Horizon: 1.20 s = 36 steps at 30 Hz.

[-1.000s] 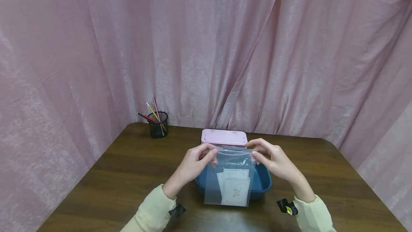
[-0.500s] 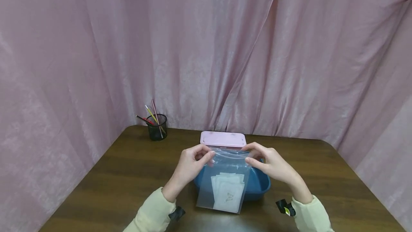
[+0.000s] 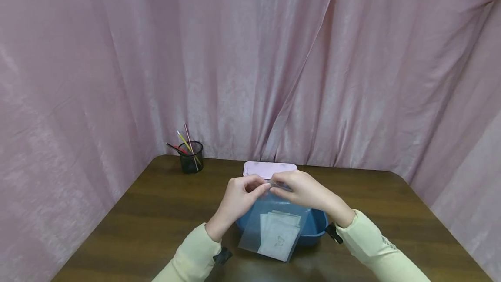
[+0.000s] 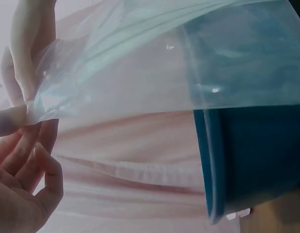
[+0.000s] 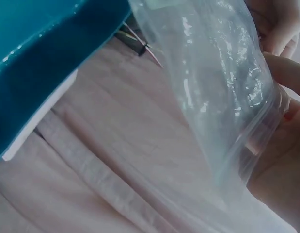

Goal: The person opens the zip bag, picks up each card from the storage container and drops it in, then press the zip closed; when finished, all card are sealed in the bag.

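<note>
A clear zip bag (image 3: 252, 236) hangs tilted in front of a blue bin (image 3: 318, 224). Several white square packets (image 3: 278, 237), the front one printed with a butterfly, lie in its lower part. At the bag's top left corner, my left hand (image 3: 240, 195) pinches the plastic between thumb and forefinger. Right beside it, my right hand (image 3: 299, 188) pinches the top edge, the two sets of fingertips nearly meeting. In the left wrist view the bag (image 4: 135, 73) spreads out from the pinching fingers. Crumpled, shiny plastic of the bag (image 5: 222, 73) fills the right wrist view's upper right.
Behind the bin stands a pink lidded box (image 3: 269, 169). A black mesh cup (image 3: 191, 162) with pencils and a red-handled item is at the back left of the brown wooden table (image 3: 164, 221). Pink curtains (image 3: 235, 77) hang behind the table.
My right hand has slid left along the bag's top edge, from the right corner up to my left hand. The bag's bottom has swung slightly left and tilted.
</note>
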Tool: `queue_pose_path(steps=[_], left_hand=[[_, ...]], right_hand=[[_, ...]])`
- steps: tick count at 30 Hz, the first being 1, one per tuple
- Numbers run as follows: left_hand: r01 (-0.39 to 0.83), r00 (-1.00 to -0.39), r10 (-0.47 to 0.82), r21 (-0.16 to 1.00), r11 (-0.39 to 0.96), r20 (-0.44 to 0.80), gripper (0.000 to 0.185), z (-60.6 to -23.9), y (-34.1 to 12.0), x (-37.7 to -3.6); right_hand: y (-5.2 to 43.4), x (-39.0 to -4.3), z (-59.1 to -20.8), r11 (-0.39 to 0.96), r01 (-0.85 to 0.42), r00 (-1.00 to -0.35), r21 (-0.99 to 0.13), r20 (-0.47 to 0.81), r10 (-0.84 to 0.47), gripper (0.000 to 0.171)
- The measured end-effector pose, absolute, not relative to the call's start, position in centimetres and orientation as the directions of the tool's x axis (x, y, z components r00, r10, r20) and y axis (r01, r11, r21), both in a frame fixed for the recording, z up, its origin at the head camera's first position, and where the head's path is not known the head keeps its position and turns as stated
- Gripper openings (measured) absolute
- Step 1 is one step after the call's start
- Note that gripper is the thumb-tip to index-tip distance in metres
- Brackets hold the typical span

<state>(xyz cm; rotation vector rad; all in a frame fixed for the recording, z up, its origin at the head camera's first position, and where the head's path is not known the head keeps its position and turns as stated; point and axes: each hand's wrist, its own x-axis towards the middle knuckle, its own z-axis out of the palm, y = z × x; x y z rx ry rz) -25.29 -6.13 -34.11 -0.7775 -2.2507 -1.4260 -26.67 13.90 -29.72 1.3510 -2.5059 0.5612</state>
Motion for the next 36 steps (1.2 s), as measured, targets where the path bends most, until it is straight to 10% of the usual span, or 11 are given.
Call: queue_pose_path(steps=[21, 36], left_hand=[[0.706, -0.707, 0.357, 0.574, 0.416, 0.611, 0.009, -34.3, -6.6, -25.5], [0.777, -0.610, 0.325, 0.467, 0.421, 0.722, 0.004, -32.8, -7.1, -25.3]], right_hand=[[13.4, -27.0, -31.0, 0.414, -0.903, -0.410, -0.118, 0.530, -0.742, 0.007], [13.4, -24.7, -30.6, 0.520, -0.824, -0.528, -0.227, 0.642, -0.556, 0.007]])
